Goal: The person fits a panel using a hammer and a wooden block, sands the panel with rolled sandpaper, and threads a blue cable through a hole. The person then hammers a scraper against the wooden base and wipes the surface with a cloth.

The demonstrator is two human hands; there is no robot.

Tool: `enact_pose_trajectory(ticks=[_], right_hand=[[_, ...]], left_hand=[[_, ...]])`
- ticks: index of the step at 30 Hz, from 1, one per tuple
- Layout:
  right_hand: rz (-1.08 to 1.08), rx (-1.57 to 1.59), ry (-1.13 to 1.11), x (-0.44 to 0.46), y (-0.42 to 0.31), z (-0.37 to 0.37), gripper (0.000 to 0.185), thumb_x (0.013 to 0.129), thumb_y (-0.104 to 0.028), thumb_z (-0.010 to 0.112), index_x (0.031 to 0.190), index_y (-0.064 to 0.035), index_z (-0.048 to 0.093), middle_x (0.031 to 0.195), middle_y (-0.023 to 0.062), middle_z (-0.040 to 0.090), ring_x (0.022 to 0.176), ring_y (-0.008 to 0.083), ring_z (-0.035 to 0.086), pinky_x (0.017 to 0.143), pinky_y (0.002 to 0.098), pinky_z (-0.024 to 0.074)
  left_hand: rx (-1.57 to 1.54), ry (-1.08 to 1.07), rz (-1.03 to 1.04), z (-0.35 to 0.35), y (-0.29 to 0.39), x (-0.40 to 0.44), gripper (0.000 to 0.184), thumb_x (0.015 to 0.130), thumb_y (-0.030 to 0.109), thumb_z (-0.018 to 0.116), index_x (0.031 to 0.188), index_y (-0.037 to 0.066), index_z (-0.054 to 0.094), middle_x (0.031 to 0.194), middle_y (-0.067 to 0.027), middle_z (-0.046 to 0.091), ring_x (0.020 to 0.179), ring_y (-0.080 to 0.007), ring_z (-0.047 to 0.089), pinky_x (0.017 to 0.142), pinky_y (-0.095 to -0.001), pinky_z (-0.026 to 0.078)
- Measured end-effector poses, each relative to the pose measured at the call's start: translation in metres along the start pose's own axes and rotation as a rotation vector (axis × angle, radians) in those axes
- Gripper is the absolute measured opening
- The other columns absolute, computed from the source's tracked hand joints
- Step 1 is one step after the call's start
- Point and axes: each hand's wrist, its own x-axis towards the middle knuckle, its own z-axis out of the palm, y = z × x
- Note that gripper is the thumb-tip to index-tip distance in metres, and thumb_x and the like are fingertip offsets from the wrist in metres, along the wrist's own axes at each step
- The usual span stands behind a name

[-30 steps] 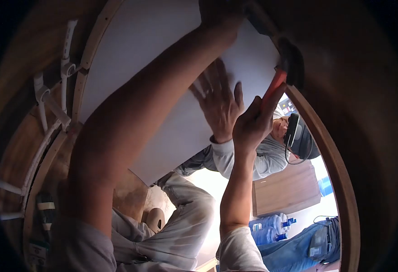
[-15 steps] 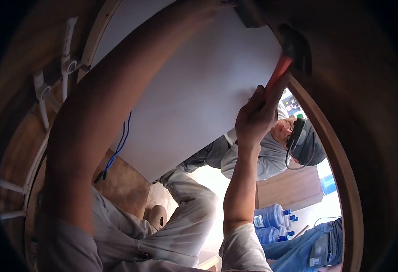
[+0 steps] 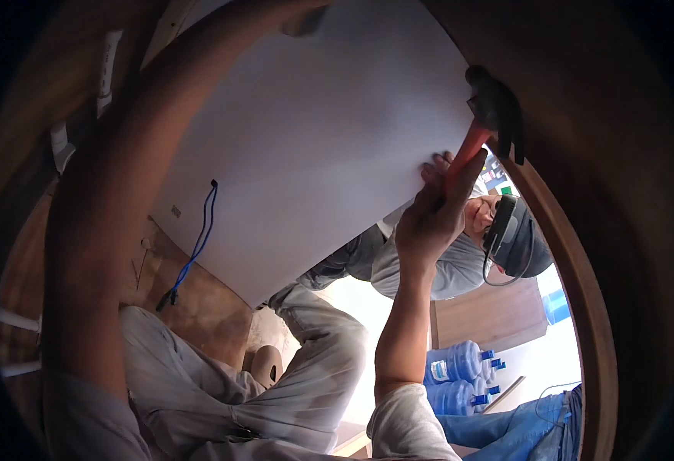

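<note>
My right hand [image 3: 431, 223] is wrapped round the orange handle of a claw hammer [image 3: 497, 107]. The hammer's dark head is raised beside the right edge of a large white panel [image 3: 298, 161], its claws turned to the right. Up at the top edge of the view, my left arm reaches across and my left hand [image 3: 315, 4] is nearly all cut off, so its fingers do not show. Right beside that hand is a dark, blurred block [image 3: 303, 23] against the panel; whether it is gripped cannot be seen.
Blue cables [image 3: 199, 250] hang over the panel's lower left edge. White pipes [image 3: 106, 73] run along the left wall. A curved wooden frame edge [image 3: 583, 292] borders the opening on the right. Beyond are a co-worker in a cap [image 3: 533, 246], blue water bottles [image 3: 456, 365] and jeans-clad legs [image 3: 506, 430].
My left arm and the dark block have shifted left along the panel, uncovering more of the cables. The hammer in my right hand has dropped slightly and turned a little.
</note>
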Motion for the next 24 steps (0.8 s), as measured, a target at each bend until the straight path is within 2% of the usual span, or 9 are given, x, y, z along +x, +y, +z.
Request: enact_pose_trajectory(ticks=[1, 2, 4, 5, 8, 17, 20, 23, 24], right_hand=[[0.037, -0.002, -0.031, -0.005, 0.001, -0.003, 0.062, 0.099, 0.001, 0.046, 0.156, -0.0034, 0.022, 0.094, 0.0106, 0.063, 0.071, 0.0145, 0.059, 0.067, 0.0254, 0.0483], [0.071, 0.001, -0.062, -0.010, 0.001, -0.009, 0.062, 0.099, 0.000, 0.046, 0.156, -0.0033, 0.021, 0.089, 0.0082, 0.060, 0.068, 0.0125, 0.055, 0.065, 0.0241, 0.0458], [0.042, -0.008, -0.074, -0.008, 0.004, -0.012, 0.061, 0.101, -0.003, 0.046, 0.156, -0.0022, 0.020, 0.076, 0.0022, 0.049, 0.061, 0.0077, 0.043, 0.057, 0.0217, 0.0373], [0.030, -0.012, -0.066, -0.008, 0.003, -0.013, 0.061, 0.101, -0.004, 0.046, 0.156, -0.0018, 0.020, 0.075, 0.0020, 0.049, 0.060, 0.0075, 0.043, 0.057, 0.0219, 0.0371], [0.039, 0.004, -0.064, -0.010, -0.001, -0.017, 0.060, 0.102, -0.006, 0.045, 0.156, -0.0010, 0.020, 0.071, 0.0013, 0.048, 0.058, 0.0070, 0.042, 0.055, 0.0225, 0.0361], [0.087, 0.045, -0.039, -0.021, 0.006, -0.028, 0.058, 0.102, -0.008, 0.045, 0.155, -0.0005, 0.021, 0.068, 0.0011, 0.048, 0.055, 0.0059, 0.042, 0.053, 0.0236, 0.0349], [0.110, 0.046, -0.032, -0.028, 0.010, -0.027, 0.059, 0.102, -0.009, 0.046, 0.155, -0.0008, 0.021, 0.070, 0.0013, 0.050, 0.055, 0.0062, 0.044, 0.052, 0.0245, 0.0363], [0.118, 0.043, -0.051, -0.035, 0.014, -0.029, 0.059, 0.102, -0.009, 0.046, 0.155, -0.0010, 0.021, 0.071, 0.0018, 0.052, 0.056, 0.0069, 0.046, 0.051, 0.0249, 0.0379], [0.109, 0.034, -0.052, -0.036, 0.015, -0.030, 0.059, 0.102, -0.008, 0.046, 0.155, -0.0010, 0.021, 0.072, 0.0020, 0.053, 0.056, 0.0071, 0.047, 0.051, 0.0247, 0.0382]], left_hand=[[0.097, 0.067, 0.080, 0.004, -0.014, 0.003, 0.032, 0.094, 0.021, 0.053, 0.113, -0.004, 0.057, 0.108, -0.0235, 0.068, 0.098, -0.0371, 0.067, 0.083, -0.0495, 0.053], [0.115, 0.305, 0.390, 0.033, -0.053, 0.017, 0.033, 0.092, 0.017, 0.056, 0.118, -0.003, 0.056, 0.106, -0.0241, 0.068, 0.098, -0.0383, 0.067, 0.086, -0.0501, 0.052], [0.196, 0.186, 0.134, 0.020, -0.023, 0.003, 0.036, 0.092, 0.016, 0.058, 0.123, -0.002, 0.055, 0.108, -0.0233, 0.068, 0.100, -0.0383, 0.066, 0.088, -0.0484, 0.052], [0.230, 0.124, 0.009, 0.017, -0.011, -0.002, 0.038, 0.091, 0.016, 0.059, 0.125, -0.002, 0.054, 0.109, -0.0230, 0.068, 0.101, -0.0383, 0.066, 0.089, -0.0475, 0.052], [0.186, 0.206, 0.145, 0.018, -0.015, -0.007, 0.042, 0.091, 0.015, 0.059, 0.131, 0.003, 0.054, 0.114, -0.0212, 0.067, 0.103, -0.0373, 0.066, 0.090, -0.0460, 0.052], [-0.009, 0.150, 0.357, 0.040, -0.001, -0.007, 0.043, 0.092, 0.010, 0.054, 0.135, 0.012, 0.054, 0.118, -0.0183, 0.067, 0.105, -0.0338, 0.066, 0.093, -0.0470, 0.052], [0.242, 0.058, 0.064, 0.050, 0.013, -0.010, 0.046, 0.092, 0.007, 0.049, 0.138, 0.016, 0.053, 0.120, -0.0164, 0.067, 0.105, -0.0341, 0.066, 0.093, -0.0469, 0.052], [0.120, 0.217, 0.484, 0.071, 0.009, -0.022, 0.047, 0.091, 0.007, 0.051, 0.137, 0.012, 0.053, 0.116, -0.0208, 0.067, 0.102, -0.0358, 0.066, 0.091, -0.0478, 0.053], [0.127, 0.240, 0.485, 0.077, 0.007, -0.021, 0.046, 0.090, 0.008, 0.053, 0.136, 0.011, 0.053, 0.113, -0.0221, 0.067, 0.100, -0.0364, 0.067, 0.090, -0.0484, 0.053]])
